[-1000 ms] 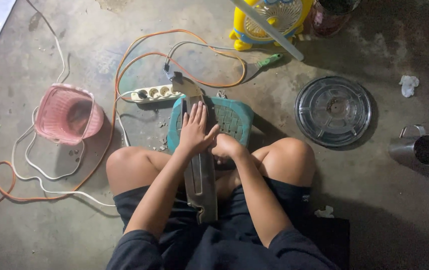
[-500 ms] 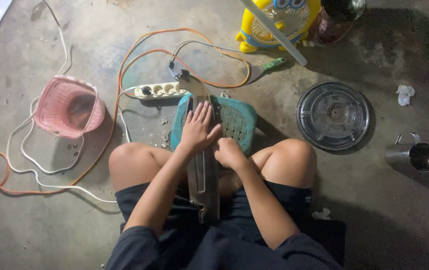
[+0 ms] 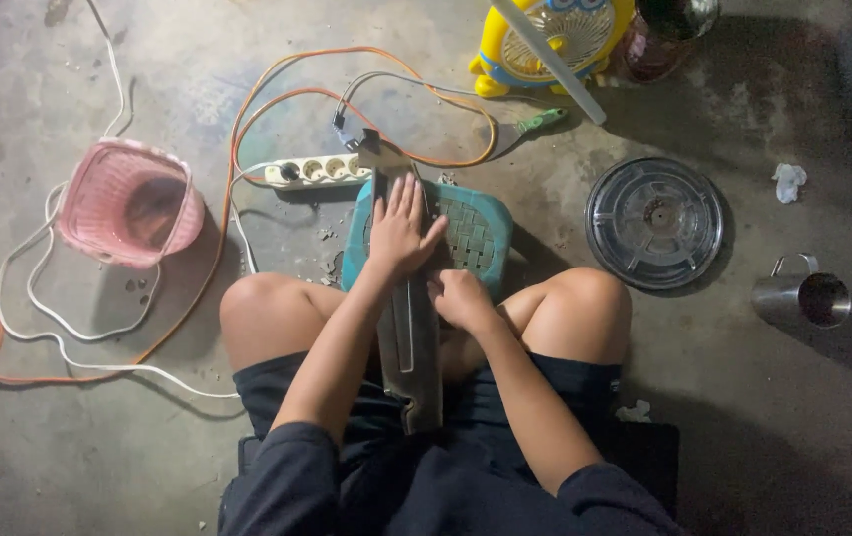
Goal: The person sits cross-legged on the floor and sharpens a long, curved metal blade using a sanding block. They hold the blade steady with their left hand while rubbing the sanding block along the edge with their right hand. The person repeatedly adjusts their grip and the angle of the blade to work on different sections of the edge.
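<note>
Left hand [image 3: 401,230] has slid slightly up the long metal blade [image 3: 408,337] lying across the teal stool [image 3: 481,233], pressing flat with fingers spread, right hand [image 3: 463,298] curled beside it, contents unclear; looks stiff, heavy, sharp-edged—hold flat faces.

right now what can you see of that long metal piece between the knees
The long metal piece is a flat grey strip, dull and worn, with a lengthwise slot or groove down its middle. It lies across the teal woven stool, its far end poking past the stool's rim, its near end at the lap between the knees. The left hand presses flat on it with fingers spread; the right hand touches its right edge.
</note>
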